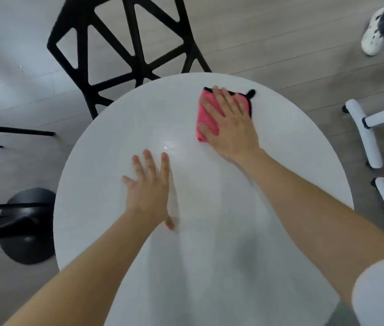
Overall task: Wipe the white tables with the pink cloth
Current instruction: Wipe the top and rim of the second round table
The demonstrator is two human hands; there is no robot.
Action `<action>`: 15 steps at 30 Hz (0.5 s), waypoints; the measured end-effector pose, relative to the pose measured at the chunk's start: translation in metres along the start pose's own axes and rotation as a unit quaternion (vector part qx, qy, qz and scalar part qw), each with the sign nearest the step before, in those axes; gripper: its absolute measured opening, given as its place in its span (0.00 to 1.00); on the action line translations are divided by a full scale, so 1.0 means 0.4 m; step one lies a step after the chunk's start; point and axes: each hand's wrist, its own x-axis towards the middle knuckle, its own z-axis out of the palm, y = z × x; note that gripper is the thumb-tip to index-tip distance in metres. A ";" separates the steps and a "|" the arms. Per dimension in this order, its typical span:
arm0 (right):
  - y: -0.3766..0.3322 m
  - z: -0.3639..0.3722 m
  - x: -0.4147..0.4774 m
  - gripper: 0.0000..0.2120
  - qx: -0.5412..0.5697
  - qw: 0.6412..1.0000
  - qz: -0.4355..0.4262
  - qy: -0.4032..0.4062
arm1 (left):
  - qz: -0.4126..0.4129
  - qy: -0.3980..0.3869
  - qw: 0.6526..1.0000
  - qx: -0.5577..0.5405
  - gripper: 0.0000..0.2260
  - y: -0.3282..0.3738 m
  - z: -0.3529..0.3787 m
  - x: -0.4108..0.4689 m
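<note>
On white table, pink cloth (hand-pressed)

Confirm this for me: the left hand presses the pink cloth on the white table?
No, the right hand presses the pink cloth on the white table; the left hand lies bare on it, as the head view shows.
</note>
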 end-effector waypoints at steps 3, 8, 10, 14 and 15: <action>0.187 -0.061 -0.240 0.33 -0.016 0.986 0.166 0.001 | 0.010 -0.005 1.000 0.000 0.86 0.007 -0.008 -0.002; 0.090 -0.025 -0.278 0.33 -0.072 0.935 0.345 0.044 | 0.017 -0.012 1.000 -0.020 0.86 0.005 0.003 0.007; -0.053 0.006 -0.151 0.34 -0.057 0.962 0.265 0.043 | 0.020 -0.004 1.000 -0.019 0.86 0.004 0.007 0.011; -0.288 0.050 0.066 0.33 -0.031 0.998 0.059 0.002 | 0.016 0.015 0.999 -0.030 0.84 -0.006 0.021 0.014; -0.292 0.050 0.078 0.33 -0.026 0.999 0.036 -0.005 | 0.016 0.019 0.999 -0.026 0.84 -0.006 0.020 0.014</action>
